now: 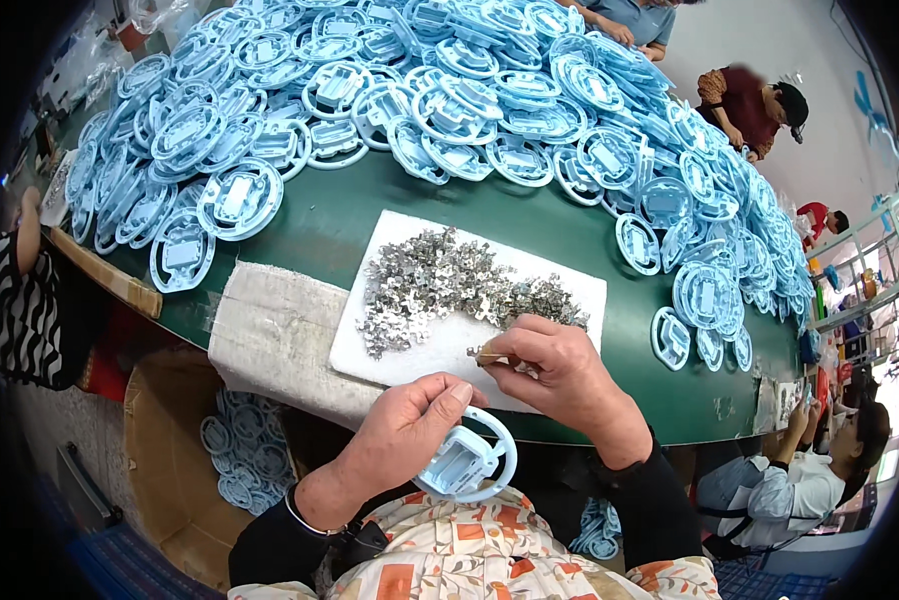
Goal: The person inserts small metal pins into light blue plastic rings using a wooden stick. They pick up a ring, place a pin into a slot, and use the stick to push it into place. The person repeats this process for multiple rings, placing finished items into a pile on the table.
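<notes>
My left hand (406, 432) grips a light-blue plastic ring-shaped part (466, 462) by its upper left rim. A rectangular recessed housing sits inside that ring. To the right and slightly higher, my right hand (554, 365) pinches a small metal clip (481, 354) between thumb and forefinger, apart from the blue part. Beneath the right hand lies a white foam board (354, 352), bearing a heap of small silvery metal clips (434, 280).
A large pile of matching blue parts (449, 110) covers the far side of the green table (319, 215). Left of the board is a cloth-covered block (274, 325). A cardboard box (164, 440) with more blue parts stands below left. Several people work nearby, one at right (779, 480).
</notes>
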Demonstrator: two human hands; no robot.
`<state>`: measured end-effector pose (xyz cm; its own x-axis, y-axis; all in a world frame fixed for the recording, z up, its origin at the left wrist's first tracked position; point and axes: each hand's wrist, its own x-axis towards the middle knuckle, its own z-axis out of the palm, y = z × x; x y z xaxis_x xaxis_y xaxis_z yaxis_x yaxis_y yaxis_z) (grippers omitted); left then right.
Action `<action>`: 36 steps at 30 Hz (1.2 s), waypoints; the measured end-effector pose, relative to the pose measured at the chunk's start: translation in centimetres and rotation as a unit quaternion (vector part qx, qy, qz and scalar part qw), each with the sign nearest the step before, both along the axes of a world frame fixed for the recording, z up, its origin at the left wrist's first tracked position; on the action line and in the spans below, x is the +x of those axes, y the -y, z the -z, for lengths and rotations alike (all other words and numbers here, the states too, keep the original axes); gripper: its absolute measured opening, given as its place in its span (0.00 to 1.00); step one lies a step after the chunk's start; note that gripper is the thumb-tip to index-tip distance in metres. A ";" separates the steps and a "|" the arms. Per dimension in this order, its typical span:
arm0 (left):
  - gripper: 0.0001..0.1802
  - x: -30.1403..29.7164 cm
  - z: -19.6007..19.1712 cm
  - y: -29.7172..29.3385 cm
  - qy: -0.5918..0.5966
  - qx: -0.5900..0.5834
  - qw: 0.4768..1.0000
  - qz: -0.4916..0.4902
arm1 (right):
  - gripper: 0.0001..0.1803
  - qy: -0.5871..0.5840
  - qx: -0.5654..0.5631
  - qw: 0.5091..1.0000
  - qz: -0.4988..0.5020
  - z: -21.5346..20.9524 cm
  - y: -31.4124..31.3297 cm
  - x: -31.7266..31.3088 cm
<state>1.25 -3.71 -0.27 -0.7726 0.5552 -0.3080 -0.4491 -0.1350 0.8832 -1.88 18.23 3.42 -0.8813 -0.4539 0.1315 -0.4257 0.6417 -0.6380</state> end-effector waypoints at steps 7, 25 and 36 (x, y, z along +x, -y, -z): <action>0.13 -0.9 -0.5 -1.2 -0.084 -0.039 0.996 0.012 | 0.10 0.043 -0.081 0.996 -0.007 -1.3 -1.1 1.4; 0.12 -3.2 -0.9 -2.8 -0.154 -0.205 0.967 -0.020 | 0.09 0.122 -0.205 0.966 0.099 0.8 -3.0 2.0; 0.06 -1.7 0.7 -4.8 -0.129 -0.027 0.989 -0.070 | 0.07 0.164 -0.296 0.934 0.113 1.4 -3.5 3.7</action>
